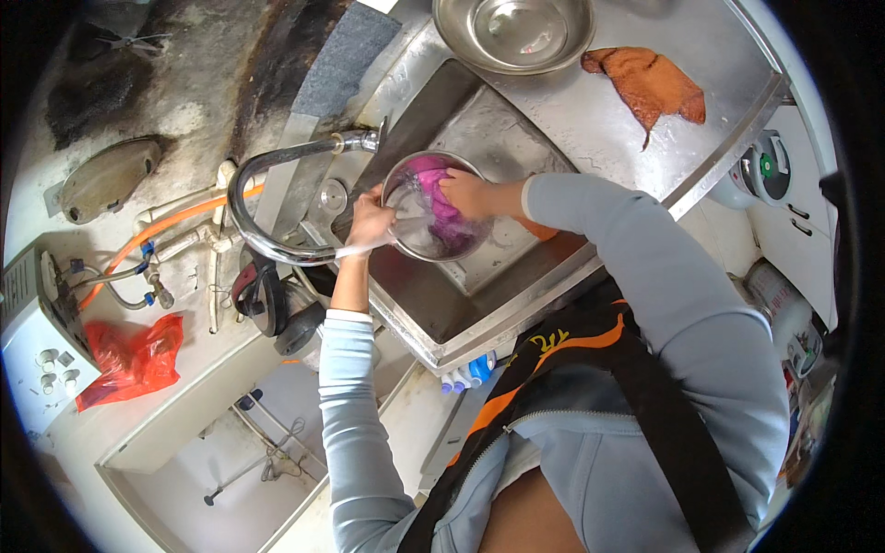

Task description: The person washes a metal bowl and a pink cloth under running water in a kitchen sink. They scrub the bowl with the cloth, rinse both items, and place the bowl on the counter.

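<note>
A shiny metal bowl (404, 169) is held inside a stainless steel sink (442, 311). My left hand (370, 220) grips the bowl's left rim. Inside the bowl, my right hand (467, 195) has its fingers on a wet purple cloth (434, 181); part of the cloth is hidden beneath them. Water (377, 242) streams from a curved chrome faucet (238, 200) past my left hand into the bowl. Something orange-brown, perhaps a cloth (539, 229), shows in the sink under my right forearm.
On the steel counter (574, 124) stand a large metal basin (515, 34) and a spread orange-brown cloth (653, 86). At left are a white appliance (48, 345), a red plastic bag (135, 359) and an orange hose (173, 214). Several bottles (470, 373) stand below the sink's front edge.
</note>
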Demonstrator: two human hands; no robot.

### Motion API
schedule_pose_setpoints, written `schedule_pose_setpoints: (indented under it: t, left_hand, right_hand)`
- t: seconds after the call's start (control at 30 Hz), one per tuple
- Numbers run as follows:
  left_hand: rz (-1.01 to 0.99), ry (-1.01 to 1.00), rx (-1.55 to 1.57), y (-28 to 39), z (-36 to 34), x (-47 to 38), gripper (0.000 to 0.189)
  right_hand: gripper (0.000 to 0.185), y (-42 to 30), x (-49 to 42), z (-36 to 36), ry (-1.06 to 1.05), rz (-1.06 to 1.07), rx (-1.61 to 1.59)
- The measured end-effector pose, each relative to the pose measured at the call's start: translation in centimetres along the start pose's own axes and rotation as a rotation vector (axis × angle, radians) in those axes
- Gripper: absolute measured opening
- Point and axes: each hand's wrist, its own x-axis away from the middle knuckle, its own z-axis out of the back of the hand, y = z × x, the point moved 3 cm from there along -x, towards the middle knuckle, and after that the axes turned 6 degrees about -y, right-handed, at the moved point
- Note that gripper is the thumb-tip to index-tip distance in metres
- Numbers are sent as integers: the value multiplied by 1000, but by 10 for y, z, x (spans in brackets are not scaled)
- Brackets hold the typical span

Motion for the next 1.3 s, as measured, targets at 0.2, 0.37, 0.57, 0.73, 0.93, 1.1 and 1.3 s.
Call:
schedule_pose_setpoints:
  t: [0.2, 0.37, 0.57, 0.73, 0.93, 1.1, 1.3]
  left_hand:
    - [-52, 97, -95, -1, -24, -21, 36]
    - [-200, 166, 36, -10, -21, -12, 52]
    - [121, 27, -115, -26, -27, -10, 47]
    - [-407, -169, -1252, -27, -21, -6, 43]
    - [129, -210, -197, -57, -17, 34, 54]
    - [70, -187, 41, -64, -36, 38, 54]
    - [161, 65, 399, -103, -55, 27, 51]
  right_hand:
    - [38, -50, 6, 11, -451, -401, -1594]
    - [53, -63, 17, 48, -265, -143, -2372]
    - [20, -46, 28, 45, -280, -378, -1708]
    - [15, -19, 28, 37, -167, -214, -2311]
    - [20, 15, 17, 47, -245, -240, -2194]
    - [34, 37, -4, 65, -57, -401, -1787]
    - [57, 38, -37, 106, -52, -361, -961]
